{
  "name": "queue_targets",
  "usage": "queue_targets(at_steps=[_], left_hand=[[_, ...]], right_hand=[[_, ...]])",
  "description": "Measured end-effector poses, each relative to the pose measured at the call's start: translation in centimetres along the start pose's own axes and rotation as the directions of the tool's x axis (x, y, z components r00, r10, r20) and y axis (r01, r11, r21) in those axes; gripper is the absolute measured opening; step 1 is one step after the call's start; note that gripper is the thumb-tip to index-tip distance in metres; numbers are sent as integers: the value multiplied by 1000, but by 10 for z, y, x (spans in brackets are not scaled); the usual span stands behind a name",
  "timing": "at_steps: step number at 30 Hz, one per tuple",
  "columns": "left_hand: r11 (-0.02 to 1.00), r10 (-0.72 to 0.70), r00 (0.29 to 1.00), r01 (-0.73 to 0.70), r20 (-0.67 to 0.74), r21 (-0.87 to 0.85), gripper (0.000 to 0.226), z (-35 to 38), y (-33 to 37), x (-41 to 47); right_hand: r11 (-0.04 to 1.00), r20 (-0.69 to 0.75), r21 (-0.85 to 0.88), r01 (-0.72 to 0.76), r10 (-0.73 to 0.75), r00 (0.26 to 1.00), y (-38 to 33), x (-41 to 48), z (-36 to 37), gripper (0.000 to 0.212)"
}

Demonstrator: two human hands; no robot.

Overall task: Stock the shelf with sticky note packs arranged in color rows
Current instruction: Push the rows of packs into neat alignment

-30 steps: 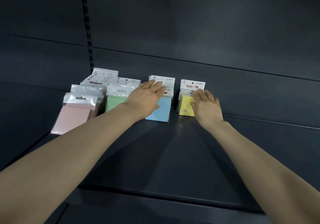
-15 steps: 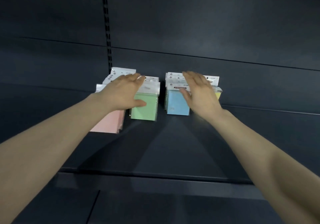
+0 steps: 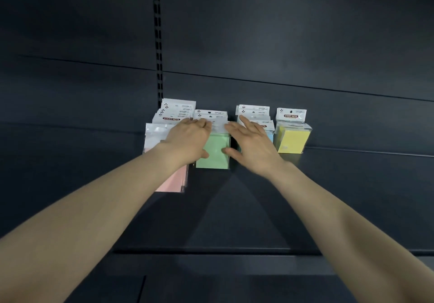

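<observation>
Now left grip (image 3: 187,140) & right grip (image 3: 251,145), fingers straight, holding nothing, press green sticky note packs (image 3: 215,153) btwn them, prob. to square that colour row.

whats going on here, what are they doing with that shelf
A person is stocking a dark shelf with sticky note packs in colour rows: pink, green, blue and yellow, from left to right. Both hands are on the green row. The left hand and the right hand lie flat at either side of the front green pack, as if squaring it up. The right hand hides most of the blue row.
</observation>
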State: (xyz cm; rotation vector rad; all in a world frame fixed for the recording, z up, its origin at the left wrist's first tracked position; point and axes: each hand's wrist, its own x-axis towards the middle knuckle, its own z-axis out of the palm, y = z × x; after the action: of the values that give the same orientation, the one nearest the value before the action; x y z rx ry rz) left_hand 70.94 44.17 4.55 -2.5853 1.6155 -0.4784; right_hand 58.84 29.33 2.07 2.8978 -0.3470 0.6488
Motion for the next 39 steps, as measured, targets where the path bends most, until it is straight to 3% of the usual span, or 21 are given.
queue_targets(at_steps=[17, 25, 30, 33, 36, 39], left_hand=[[1000, -10, 999, 10, 51, 1, 78, -2, -1, 8], [1000, 3, 999, -2, 50, -19, 56, 2, -9, 11], [988, -4, 997, -8, -79, -152, 57, -6, -21, 1], [965, -2, 987, -41, -164, -260, 58, -16, -41, -23], [950, 49, 992, -84, -120, -299, 72, -17, -66, -57], [944, 101, 995, -93, 8, -316, 96, -5, -85, -90]], right_hand=[[1000, 49, 10, 9, -9, 999, 4, 11, -1, 62], [998, 105, -61, 19, -13, 994, 5, 17, 1, 53], [999, 89, -41, -7, 10, 996, 4, 17, -3, 54], [999, -28, 22, -25, 26, 999, 0, 16, -11, 54], [997, -118, 83, 0, 9, 993, -22, 8, -17, 58], [995, -56, 71, 77, -73, 996, -56, -5, -19, 69]])
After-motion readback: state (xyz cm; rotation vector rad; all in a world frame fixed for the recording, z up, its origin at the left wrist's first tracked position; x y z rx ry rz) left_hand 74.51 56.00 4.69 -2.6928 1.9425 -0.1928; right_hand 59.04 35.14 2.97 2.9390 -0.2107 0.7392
